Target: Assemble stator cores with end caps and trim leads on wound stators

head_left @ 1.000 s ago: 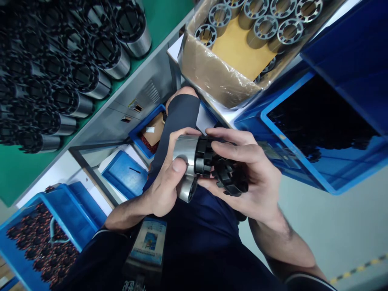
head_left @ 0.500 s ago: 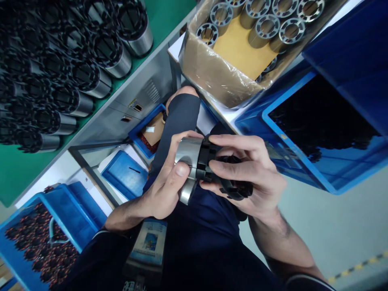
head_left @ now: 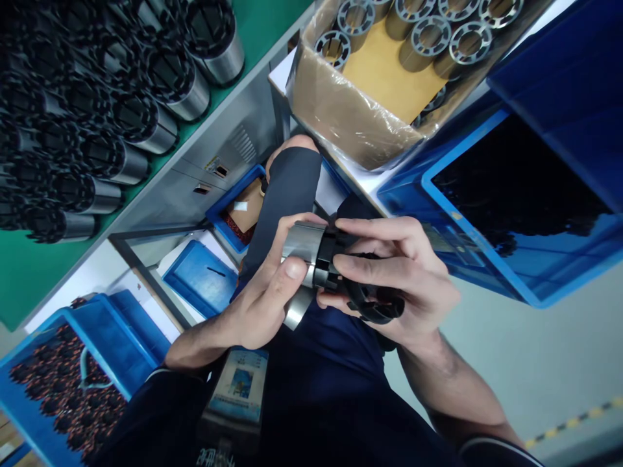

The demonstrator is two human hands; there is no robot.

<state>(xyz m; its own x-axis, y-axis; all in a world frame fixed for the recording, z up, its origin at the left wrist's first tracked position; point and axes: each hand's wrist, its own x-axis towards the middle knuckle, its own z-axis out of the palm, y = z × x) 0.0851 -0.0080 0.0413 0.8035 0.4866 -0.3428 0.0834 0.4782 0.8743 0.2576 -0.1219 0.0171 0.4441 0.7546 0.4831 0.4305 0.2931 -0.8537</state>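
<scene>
My left hand (head_left: pixel 263 295) is closed around a bright metal stator core (head_left: pixel 302 242), its thumb pressed on the side. Below that thumb shows another curved metal surface (head_left: pixel 298 308); I cannot tell whether it is a separate core. A black slotted plastic end piece (head_left: pixel 328 256) sits against the core's right end. The fingers of my right hand (head_left: pixel 411 279) grip this end piece by its edge. More black ring-shaped plastic (head_left: pixel 382 310) hangs in the right palm, partly hidden by the fingers.
Rows of cores with black plastic ends (head_left: pixel 214 45) stand on a green bench (head_left: pixel 265 32) at left. A plastic-lined carton (head_left: pixel 350 107) holds bare cores. A blue bin (head_left: pixel 535 301) of black parts is at right; a blue crate (head_left: pixel 97 337) of copper-coloured parts at lower left.
Both hands stay nearly in place. The loose black ring in my right palm has tilted and dropped slightly, and the right fingers have shifted a little on the end piece.
</scene>
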